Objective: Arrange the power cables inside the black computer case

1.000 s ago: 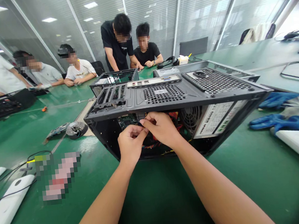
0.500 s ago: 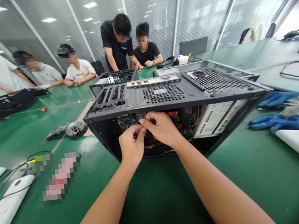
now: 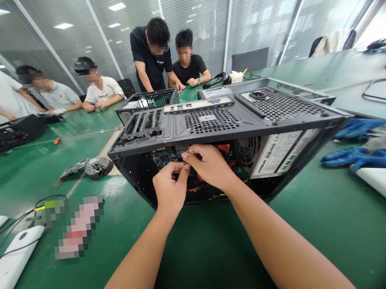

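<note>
The computer case (image 3: 226,135) sits on the table (image 3: 204,249), open side towards the person. At that opening, the left hand (image 3: 169,181) and right hand (image 3: 207,163) pinch narrowly, the 2 meeting; anything between is hidden. Gentle fingers, clear of the wires (image 3: 194,189), seem best.

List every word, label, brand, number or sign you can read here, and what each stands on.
"NIKE", above a red swoosh: white T-shirt, far left.
Too blurred to read: power supply label.
Too small to read: sticker on the computer case; print on the standing person's black shirt.
Pixelated: pink item.
</note>
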The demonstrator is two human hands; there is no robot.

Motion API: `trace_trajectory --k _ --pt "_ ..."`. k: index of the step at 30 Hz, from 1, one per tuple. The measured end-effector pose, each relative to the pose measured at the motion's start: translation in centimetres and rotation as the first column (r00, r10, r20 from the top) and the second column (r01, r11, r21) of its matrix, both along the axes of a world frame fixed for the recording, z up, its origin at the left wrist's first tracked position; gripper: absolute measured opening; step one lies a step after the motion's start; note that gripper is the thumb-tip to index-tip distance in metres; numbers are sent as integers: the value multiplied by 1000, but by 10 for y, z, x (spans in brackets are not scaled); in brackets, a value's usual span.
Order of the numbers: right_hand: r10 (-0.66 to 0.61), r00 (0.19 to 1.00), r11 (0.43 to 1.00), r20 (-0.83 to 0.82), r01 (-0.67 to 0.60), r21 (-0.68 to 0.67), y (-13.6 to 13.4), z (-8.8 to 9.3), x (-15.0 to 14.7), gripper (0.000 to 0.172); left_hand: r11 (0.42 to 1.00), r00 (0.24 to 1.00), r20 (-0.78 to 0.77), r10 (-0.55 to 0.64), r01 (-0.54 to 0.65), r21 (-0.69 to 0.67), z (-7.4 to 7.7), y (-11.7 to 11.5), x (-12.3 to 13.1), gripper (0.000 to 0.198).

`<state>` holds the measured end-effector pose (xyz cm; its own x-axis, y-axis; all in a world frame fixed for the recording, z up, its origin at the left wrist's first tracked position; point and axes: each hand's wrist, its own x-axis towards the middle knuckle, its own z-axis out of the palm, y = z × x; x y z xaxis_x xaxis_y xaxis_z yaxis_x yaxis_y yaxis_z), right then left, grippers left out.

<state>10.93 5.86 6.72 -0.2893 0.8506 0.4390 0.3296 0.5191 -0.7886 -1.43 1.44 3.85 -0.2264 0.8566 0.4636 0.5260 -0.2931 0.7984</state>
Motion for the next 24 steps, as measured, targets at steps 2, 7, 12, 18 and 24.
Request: trace_trajectory --k 2,7,12,18,24 --pt "-9 1000 1000 10 9 12 0 -1 0 32 1000 1000 19 11 -11 8 0 -1 1 9" --pt "-22 1000 1000 14 21 18 1 -2 -1 32 999 1000 -8 29 -29 31 2 -1 2 7" --pt "-22 1000 1000 15 22 14 1 -2 -1 32 999 998 -44 37 -35 35 -1 0 -1 8" --pt "21 999 1000 -34 -22 -22 1 -2 -1 32 999 986 -166 26 -18 46 0 0 -3 13" --pt "61 996 997 -70 -64 -34 2 -2 0 28 999 995 -85 -49 48 -19 3 1 -5 13"
